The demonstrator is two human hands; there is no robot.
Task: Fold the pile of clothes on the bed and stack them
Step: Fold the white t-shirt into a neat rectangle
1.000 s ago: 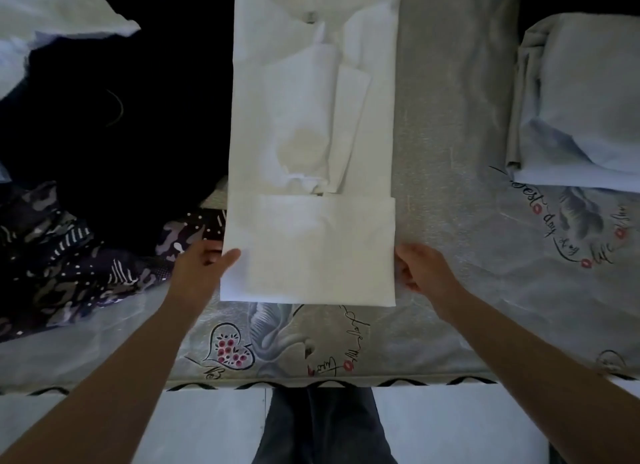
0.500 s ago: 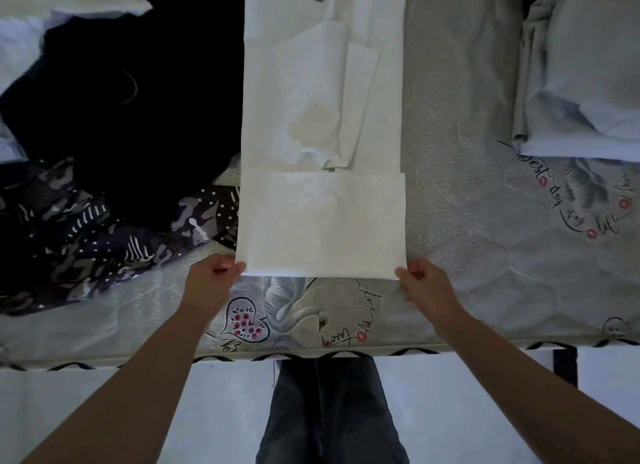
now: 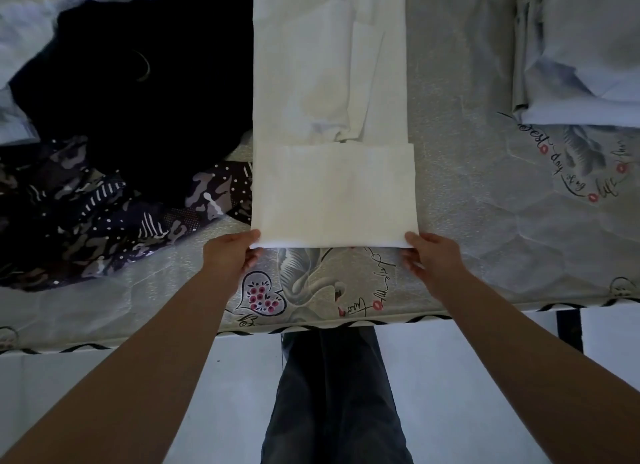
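The left hand (image 3: 230, 255) and right hand (image 3: 431, 257) each pinch a near corner of the white shirt (image 3: 330, 117), thumbs on top of its folded hem. The shirt lies lengthwise down the middle of the bed (image 3: 467, 193), reaching toward its near edge. A dark clothes pile (image 3: 114, 134) sits at the bed's left side, folded pale clothes (image 3: 581, 55) at its far right corner.

both forearms are bare from the bottom edge of the picture up to the wrists, with no sleeve, watch or ring visible. the left hand (image 3: 230, 257) and the right hand (image 3: 434, 261) wear no gloves. the legs are covered by dark blue-grey jeans (image 3: 337, 398) with faint fading on the front.
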